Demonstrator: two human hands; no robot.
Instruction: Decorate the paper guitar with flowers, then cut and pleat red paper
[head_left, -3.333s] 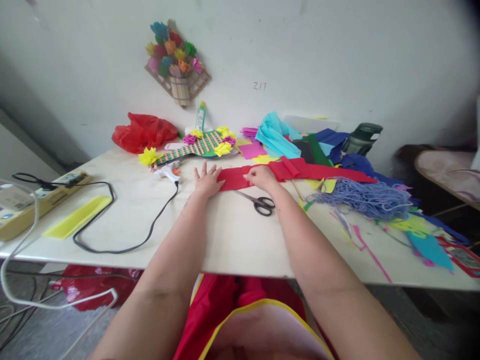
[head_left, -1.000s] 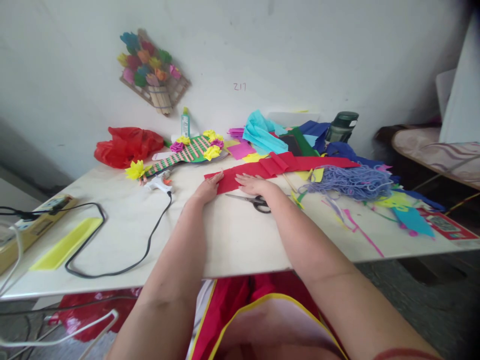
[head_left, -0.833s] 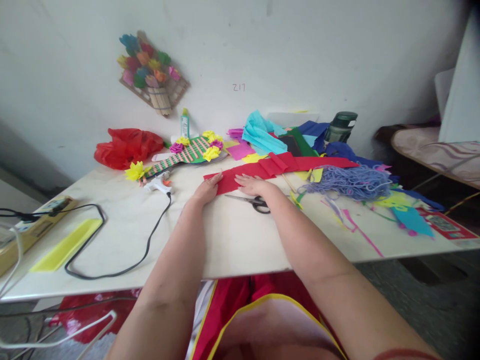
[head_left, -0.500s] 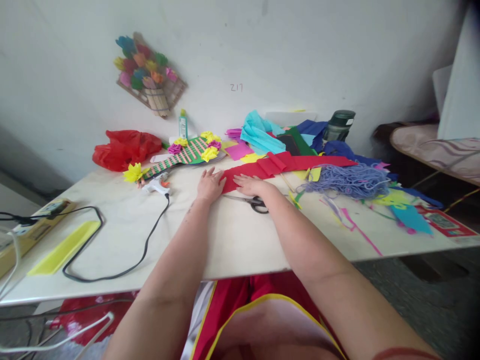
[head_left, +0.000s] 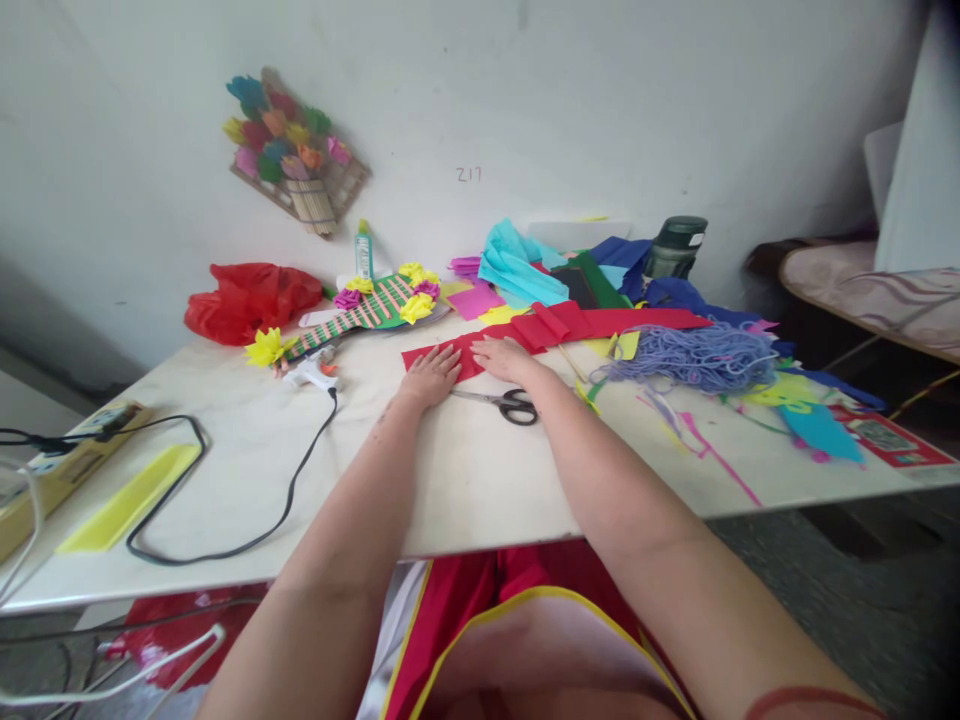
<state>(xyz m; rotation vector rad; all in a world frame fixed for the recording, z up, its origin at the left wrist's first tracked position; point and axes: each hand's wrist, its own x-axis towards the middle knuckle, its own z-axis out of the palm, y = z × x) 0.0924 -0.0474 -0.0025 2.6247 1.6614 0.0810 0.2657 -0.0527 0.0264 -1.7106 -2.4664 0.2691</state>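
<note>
Pressing: both hands lie flat, palms down, on the near left end of a red paper strip (head_left: pixel 600 323).
Left hand (head_left: pixel 431 375): fingers spread and released, resting on the strip's left end; grasps nothing.
Right hand (head_left: pixel 506 358): flat and unclenched on the strip just right of the left hand; grasps nothing.
Strip position: runs along the far half of the table (head_left: pixel 480 480), from mid-table toward the right, with a folded bunch partway along.
Scissors (head_left: pixel 506 403): black handles, on the table just nearer than the right hand; not touched.
Glue gun (head_left: pixel 311 372): left of the left hand, black cord (head_left: pixel 247 500) trailing toward the near left edge.
Yarn (head_left: pixel 694 357): lavender tangle, right of the strip.
Far edge: woven paper piece (head_left: pixel 371 305) with yellow flowers, red plastic bag (head_left: pixel 247 297), loose coloured paper sheets (head_left: pixel 555 270).
Left edge: yellow tray (head_left: pixel 131 497).
</note>
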